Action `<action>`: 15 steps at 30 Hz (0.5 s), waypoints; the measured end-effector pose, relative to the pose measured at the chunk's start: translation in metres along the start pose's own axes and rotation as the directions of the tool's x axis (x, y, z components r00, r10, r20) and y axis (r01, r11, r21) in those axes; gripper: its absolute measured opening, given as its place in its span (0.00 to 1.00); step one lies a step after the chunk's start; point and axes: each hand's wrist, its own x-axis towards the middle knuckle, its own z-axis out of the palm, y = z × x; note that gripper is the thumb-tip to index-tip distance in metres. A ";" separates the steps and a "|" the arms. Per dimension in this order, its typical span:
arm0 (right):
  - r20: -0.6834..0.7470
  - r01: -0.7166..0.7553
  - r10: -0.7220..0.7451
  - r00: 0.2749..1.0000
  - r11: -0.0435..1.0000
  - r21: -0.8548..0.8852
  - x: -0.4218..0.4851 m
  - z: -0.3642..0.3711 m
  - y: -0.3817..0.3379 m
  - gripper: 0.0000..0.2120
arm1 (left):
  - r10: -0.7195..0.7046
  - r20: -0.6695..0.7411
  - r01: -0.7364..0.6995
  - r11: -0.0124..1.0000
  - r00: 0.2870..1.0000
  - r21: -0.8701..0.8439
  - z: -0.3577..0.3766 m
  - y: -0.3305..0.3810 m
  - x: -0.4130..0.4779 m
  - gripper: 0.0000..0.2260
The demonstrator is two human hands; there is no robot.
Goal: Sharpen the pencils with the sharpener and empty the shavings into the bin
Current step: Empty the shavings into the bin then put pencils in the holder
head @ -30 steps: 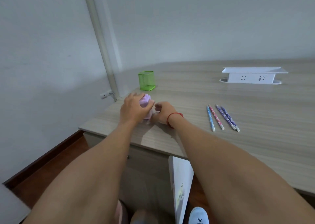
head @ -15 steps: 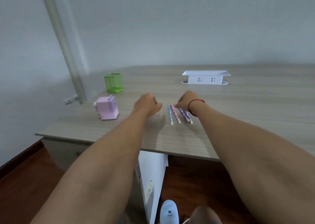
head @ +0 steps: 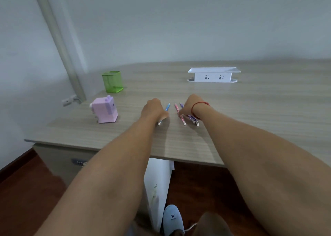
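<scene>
Wood-grain desk point(head: 250, 110) carries everything, with the pink sharpener point(head: 105, 111) standing upright near its left front corner, untouched by either hand. Right of the sharpener, near it but apart, the left hand point(head: 154, 110) has its fingers curled over the blue pencil point(head: 167, 107). The pencil's pale end pokes out under the wrist and the other end shows past the knuckles, so it looks gripped, low on the surface. Further right of the sharpener, the right hand point(head: 189, 105) lays fingertips on the pink pencil point(head: 181, 118). I cannot tell whether it pinches or only steadies it.

The step in hand looks like taking up the first pencil. It is best lifted clear of its neighbours, then turned so the far end leads toward the sharpener. The sharpener looks light and may slide, so the right hand should probably leave the pencils to brace it. I cannot make out where its hole faces.

- **Socket box:** one white socket box point(head: 214, 75), far right of the sharpener and further back.
- **Sharpener:** one.
- **Pot:** one green pot point(head: 112, 82), just behind the sharpener.
- **Pencils:** four, being one blue, one pink and two purple pencils point(head: 194, 120) lying farthest right of the sharpener.
- **Bin:** none that I can make out.
</scene>
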 end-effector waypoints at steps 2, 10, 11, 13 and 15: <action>-0.007 0.024 -0.024 1.000 0.999 -0.030 0.000 0.003 -0.004 0.11 | 0.011 -0.041 -0.006 0.995 0.999 0.103 -0.003 -0.003 0.002 0.14; -0.103 0.106 -0.126 0.987 0.978 -0.181 -0.007 0.019 -0.029 0.18 | 0.005 0.068 -0.028 0.940 0.998 0.339 -0.008 -0.007 -0.001 0.15; -0.088 0.102 -0.117 0.989 0.982 -0.159 -0.008 0.021 -0.031 0.18 | -0.001 0.084 -0.025 0.948 0.996 0.318 -0.010 -0.010 -0.002 0.15; -0.063 0.085 -0.090 0.994 0.993 -0.078 -0.007 0.022 -0.038 0.18 | -0.056 0.099 0.031 0.971 0.994 0.236 -0.019 -0.014 -0.002 0.14; -0.073 0.076 -0.075 0.995 0.997 0.019 -0.005 0.014 -0.049 0.17 | -0.091 0.101 0.077 0.988 0.991 0.135 -0.035 -0.018 0.004 0.10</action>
